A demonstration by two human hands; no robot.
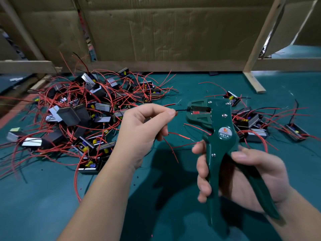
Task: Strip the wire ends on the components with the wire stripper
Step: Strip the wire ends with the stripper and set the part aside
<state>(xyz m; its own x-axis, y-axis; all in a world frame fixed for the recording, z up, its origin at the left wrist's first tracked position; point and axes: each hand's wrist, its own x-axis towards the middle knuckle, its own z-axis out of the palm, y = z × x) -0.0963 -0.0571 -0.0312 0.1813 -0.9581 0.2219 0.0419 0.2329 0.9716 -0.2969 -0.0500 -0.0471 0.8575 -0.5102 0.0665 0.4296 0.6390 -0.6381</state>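
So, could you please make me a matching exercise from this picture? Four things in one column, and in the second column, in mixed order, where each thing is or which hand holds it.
Column one
1. wire stripper
2. black wire
3. large pile of components
4. cardboard sheet

Column two
A. lies on the left part of the green table
B. gripped by the right hand
C. stands upright behind the table
D. pinched by the left hand, its end in the stripper's head

Pairs: 1-B, 2-D, 3-A, 4-C
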